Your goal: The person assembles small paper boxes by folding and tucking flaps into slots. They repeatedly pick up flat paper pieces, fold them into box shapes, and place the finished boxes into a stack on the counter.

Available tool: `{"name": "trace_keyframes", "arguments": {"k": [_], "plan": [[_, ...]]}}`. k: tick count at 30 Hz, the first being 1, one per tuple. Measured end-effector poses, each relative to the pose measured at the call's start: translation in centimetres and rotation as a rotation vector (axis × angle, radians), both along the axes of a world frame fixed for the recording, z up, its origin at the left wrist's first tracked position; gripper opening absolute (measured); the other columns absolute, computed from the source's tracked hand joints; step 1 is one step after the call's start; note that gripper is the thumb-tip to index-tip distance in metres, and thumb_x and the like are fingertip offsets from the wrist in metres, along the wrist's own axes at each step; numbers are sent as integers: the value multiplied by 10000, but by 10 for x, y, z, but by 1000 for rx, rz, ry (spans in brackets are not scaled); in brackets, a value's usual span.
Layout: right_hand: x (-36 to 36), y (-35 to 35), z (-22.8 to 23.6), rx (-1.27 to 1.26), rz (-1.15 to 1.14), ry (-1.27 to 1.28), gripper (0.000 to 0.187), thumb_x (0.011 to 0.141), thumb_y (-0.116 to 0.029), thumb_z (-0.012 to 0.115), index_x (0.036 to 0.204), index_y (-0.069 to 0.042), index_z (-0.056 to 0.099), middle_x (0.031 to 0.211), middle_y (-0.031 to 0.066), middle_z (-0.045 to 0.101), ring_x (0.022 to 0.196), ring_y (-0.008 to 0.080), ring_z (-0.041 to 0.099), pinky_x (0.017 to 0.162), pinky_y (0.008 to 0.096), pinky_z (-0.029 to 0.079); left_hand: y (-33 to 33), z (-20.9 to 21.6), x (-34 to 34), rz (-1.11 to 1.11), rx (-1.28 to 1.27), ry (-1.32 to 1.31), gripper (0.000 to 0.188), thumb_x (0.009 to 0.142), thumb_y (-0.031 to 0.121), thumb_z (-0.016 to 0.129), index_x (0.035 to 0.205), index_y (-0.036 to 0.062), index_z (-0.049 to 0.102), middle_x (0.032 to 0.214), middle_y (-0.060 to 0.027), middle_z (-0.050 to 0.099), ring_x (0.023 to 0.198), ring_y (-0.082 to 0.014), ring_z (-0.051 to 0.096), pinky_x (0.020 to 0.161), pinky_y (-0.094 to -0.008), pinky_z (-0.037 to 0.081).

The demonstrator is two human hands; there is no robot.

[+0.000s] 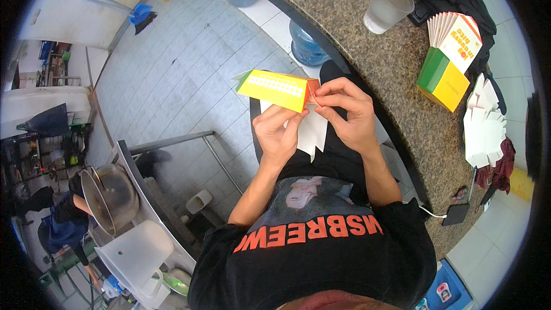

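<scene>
A partly folded paper carton (270,89), yellow with a green end and an orange end, is held above my lap. My left hand (276,132) grips its lower edge between thumb and fingers. My right hand (349,109) pinches the flap at the orange end, its fingertips close to those of my left hand. White cardboard with pointed flaps (313,132) hangs below the carton, partly behind my hands; I cannot tell whether it belongs to the same piece.
On the granite counter (338,0) at my right stand a plastic cup (388,8), a nested stack of similar cartons (445,77) and white cardboard pieces (483,123). Water jugs (307,46) stand beneath. At left, a large pot (117,198) sits near another person (63,224).
</scene>
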State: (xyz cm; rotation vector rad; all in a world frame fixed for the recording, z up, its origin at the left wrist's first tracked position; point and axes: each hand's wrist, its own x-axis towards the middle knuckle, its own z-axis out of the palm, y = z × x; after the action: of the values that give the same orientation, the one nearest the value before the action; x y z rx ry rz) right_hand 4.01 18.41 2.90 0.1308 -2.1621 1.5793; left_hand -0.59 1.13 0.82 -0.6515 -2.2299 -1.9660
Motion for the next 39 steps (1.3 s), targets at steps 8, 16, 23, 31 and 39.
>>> {"name": "trace_keyframes", "arguments": {"k": [8, 16, 23, 31, 39], "plan": [[-2, 5, 7, 34, 41, 9, 172, 832, -7, 797, 1002, -30, 789, 1032, 93, 710, 928, 205, 717, 812, 307, 566, 1, 4, 1, 37, -16, 38, 96, 808, -36, 777, 890, 4, 809, 877, -127, 782, 789, -207, 744, 739, -300, 551], [-1, 9, 5, 36, 22, 18, 166, 824, -9, 811, 988, -27, 790, 1044, 90, 711, 927, 202, 718, 811, 306, 576, 3, 11, -2, 20, -13, 100, 93, 797, -55, 774, 880, -18, 798, 880, -138, 780, 810, -208, 752, 738, -285, 551], [1, 7, 6, -37, 76, 17, 178, 818, 7, 812, 994, -4, 785, 1042, 103, 706, 929, 198, 716, 810, 300, 579, 3, 10, -1, 24, -2, 113, 95, 793, -61, 772, 875, -19, 797, 866, -128, 781, 785, -205, 748, 722, -281, 549], [1, 8, 11, 8, 70, 38, 197, 804, 12, 818, 998, -10, 789, 1036, 104, 705, 924, 198, 712, 785, 303, 580, 5, 7, -2, 46, 9, 184, 113, 755, -78, 801, 852, -20, 797, 810, -122, 773, 728, -173, 722, 672, -269, 522], [2, 9, 14, 164, 60, 65, 246, 763, -23, 835, 1003, -64, 797, 1026, 80, 700, 903, 227, 687, 764, 318, 552, 3, 8, -3, 38, -22, 202, 155, 735, -61, 801, 876, 4, 805, 861, -123, 779, 780, -232, 753, 726, -299, 564]]}}
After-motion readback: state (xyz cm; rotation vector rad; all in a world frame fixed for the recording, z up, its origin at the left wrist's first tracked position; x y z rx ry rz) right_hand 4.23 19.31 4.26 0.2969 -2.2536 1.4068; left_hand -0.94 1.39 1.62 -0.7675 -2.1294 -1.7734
